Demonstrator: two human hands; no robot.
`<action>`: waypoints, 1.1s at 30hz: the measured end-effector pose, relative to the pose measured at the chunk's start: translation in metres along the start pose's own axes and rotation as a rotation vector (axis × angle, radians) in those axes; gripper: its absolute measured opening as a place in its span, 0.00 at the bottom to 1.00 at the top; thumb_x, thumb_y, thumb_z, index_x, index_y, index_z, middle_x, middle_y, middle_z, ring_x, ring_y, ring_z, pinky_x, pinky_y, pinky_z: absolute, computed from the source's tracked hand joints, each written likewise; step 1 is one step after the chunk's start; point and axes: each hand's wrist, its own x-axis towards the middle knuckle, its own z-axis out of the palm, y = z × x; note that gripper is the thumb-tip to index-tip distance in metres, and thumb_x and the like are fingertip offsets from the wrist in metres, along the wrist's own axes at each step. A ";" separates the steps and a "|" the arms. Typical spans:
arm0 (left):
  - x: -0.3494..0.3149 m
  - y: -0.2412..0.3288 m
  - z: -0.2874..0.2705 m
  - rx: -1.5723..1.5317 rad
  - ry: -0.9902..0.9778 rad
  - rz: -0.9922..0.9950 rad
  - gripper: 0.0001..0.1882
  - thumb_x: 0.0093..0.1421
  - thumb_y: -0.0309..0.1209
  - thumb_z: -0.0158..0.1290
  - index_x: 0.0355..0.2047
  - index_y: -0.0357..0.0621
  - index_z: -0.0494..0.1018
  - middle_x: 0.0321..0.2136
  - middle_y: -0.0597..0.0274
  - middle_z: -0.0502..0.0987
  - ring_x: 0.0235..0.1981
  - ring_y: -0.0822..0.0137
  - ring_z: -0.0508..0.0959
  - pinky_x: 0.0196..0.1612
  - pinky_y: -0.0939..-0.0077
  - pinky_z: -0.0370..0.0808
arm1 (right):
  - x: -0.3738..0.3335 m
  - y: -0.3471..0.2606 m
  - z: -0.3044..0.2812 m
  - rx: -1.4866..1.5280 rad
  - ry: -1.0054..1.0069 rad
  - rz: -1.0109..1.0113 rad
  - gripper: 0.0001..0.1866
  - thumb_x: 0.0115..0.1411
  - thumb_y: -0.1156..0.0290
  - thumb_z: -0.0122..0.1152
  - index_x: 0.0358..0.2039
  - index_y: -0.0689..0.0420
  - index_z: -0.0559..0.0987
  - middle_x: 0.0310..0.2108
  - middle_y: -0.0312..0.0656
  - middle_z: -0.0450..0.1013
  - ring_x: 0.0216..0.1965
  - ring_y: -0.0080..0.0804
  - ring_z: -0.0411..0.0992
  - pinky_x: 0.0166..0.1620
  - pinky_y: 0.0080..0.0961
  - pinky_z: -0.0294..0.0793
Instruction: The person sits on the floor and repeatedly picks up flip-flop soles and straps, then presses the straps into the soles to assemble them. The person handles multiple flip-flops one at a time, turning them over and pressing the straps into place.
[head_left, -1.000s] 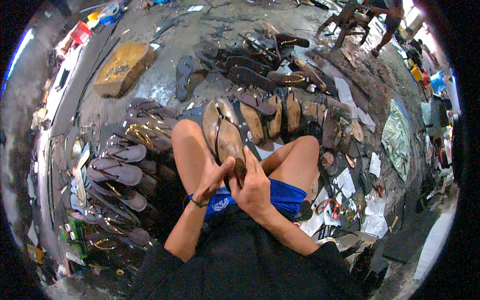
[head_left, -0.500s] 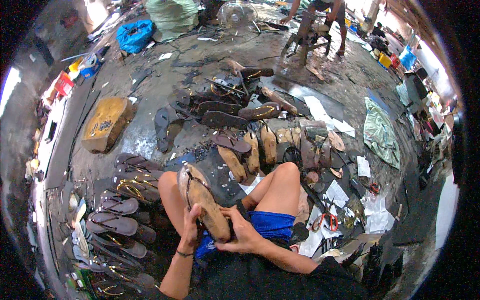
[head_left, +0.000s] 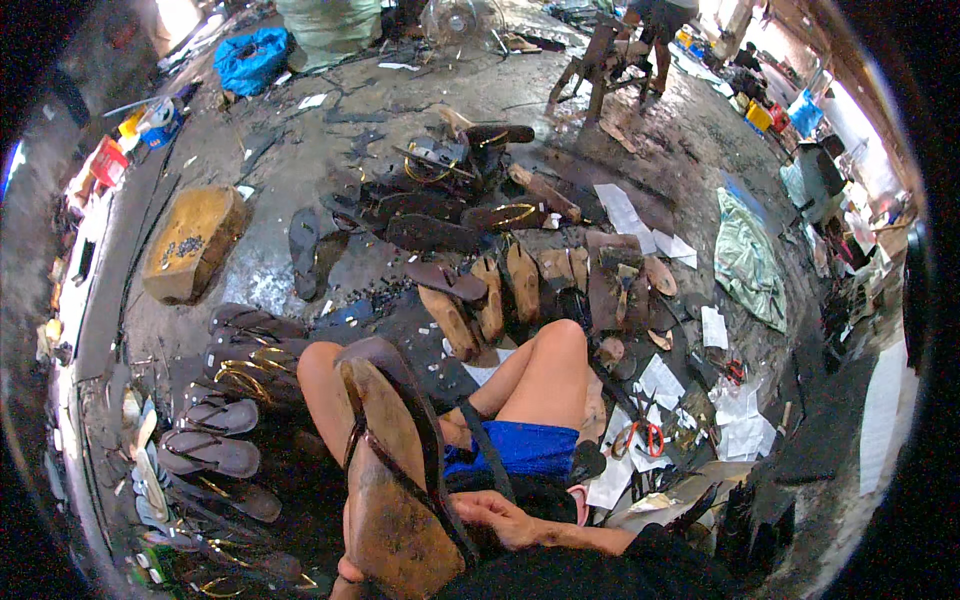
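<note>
A wooden shoe last, foot-shaped and scuffed, is tilted close in front of me. Dark thong straps cross its face, and a dark sole shows along its top and right edge. My left hand supports it from the lower left; most of that hand is hidden behind the last. At the sole's right edge, my right hand has its fingers curled in a pinch, but what lies between them is hidden. A dark flat strip slants down to just above the right hand.
Finished-looking thong sandals line the floor at left. Ahead lie more wooden lasts and a pile of dark sandals. Orange-handled scissors rest on papers at right. A wooden block sits far left; a person stands beyond a stool.
The last has come up closer to the view and now shows a dark sole along its edge. My right hand has shifted down beside it. The left hand has dropped mostly out of sight.
</note>
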 end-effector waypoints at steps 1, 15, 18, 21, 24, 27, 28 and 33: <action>0.004 0.002 0.003 -0.002 0.005 0.023 0.58 0.49 0.64 0.58 0.68 0.36 0.49 0.62 0.50 0.65 0.63 0.53 0.64 0.66 0.55 0.61 | -0.002 0.005 -0.007 -0.016 -0.010 0.020 0.21 0.74 0.60 0.45 0.59 0.61 0.71 0.50 0.33 0.74 0.51 0.20 0.68 0.57 0.22 0.67; 0.064 0.066 0.070 1.811 0.093 0.545 0.39 0.55 0.49 0.63 0.59 0.34 0.67 0.50 0.46 0.73 0.49 0.45 0.69 0.52 0.55 0.68 | 0.013 -0.048 -0.012 0.263 -0.003 -0.236 0.56 0.56 0.49 0.69 0.72 0.59 0.44 0.70 0.49 0.51 0.71 0.42 0.50 0.70 0.41 0.50; 0.070 0.074 0.059 1.543 0.120 0.407 0.19 0.66 0.42 0.52 0.45 0.38 0.78 0.39 0.51 0.78 0.42 0.55 0.74 0.45 0.64 0.72 | -0.003 -0.041 -0.007 0.420 0.120 -0.176 0.57 0.55 0.49 0.69 0.72 0.59 0.44 0.70 0.49 0.51 0.71 0.42 0.50 0.70 0.41 0.50; 0.053 0.050 0.060 1.192 0.037 -0.188 0.18 0.71 0.40 0.46 0.42 0.35 0.76 0.30 0.52 0.79 0.30 0.66 0.76 0.38 0.70 0.73 | -0.021 -0.041 -0.008 0.504 0.195 -0.150 0.57 0.54 0.49 0.70 0.72 0.59 0.44 0.70 0.49 0.50 0.71 0.43 0.50 0.70 0.41 0.50; 0.032 -0.020 0.015 0.864 0.034 -0.072 0.24 0.73 0.44 0.38 0.55 0.36 0.69 0.48 0.54 0.77 0.47 0.64 0.75 0.52 0.68 0.71 | -0.035 -0.044 -0.009 0.542 0.248 -0.127 0.58 0.54 0.49 0.70 0.72 0.59 0.43 0.70 0.50 0.50 0.71 0.43 0.50 0.70 0.41 0.50; 0.025 -0.035 0.022 0.749 0.070 -0.056 0.25 0.72 0.44 0.40 0.60 0.35 0.65 0.56 0.53 0.71 0.58 0.61 0.69 0.63 0.67 0.63 | -0.047 -0.042 -0.006 0.568 0.287 -0.124 0.58 0.53 0.50 0.71 0.72 0.59 0.43 0.70 0.50 0.50 0.70 0.43 0.50 0.70 0.41 0.50; 0.023 -0.025 0.036 0.729 0.095 -0.078 0.21 0.71 0.39 0.45 0.54 0.34 0.69 0.53 0.53 0.73 0.55 0.62 0.71 0.59 0.69 0.66 | -0.048 -0.042 -0.008 0.574 0.290 -0.128 0.58 0.53 0.50 0.71 0.72 0.59 0.43 0.70 0.50 0.50 0.70 0.44 0.50 0.70 0.41 0.50; -0.005 -0.018 0.025 0.452 0.049 -0.081 0.15 0.72 0.32 0.44 0.49 0.34 0.74 0.46 0.61 0.77 0.47 0.68 0.74 0.54 0.74 0.70 | -0.042 -0.050 -0.001 0.561 0.270 -0.106 0.59 0.52 0.50 0.71 0.72 0.59 0.43 0.70 0.51 0.49 0.70 0.44 0.50 0.70 0.41 0.50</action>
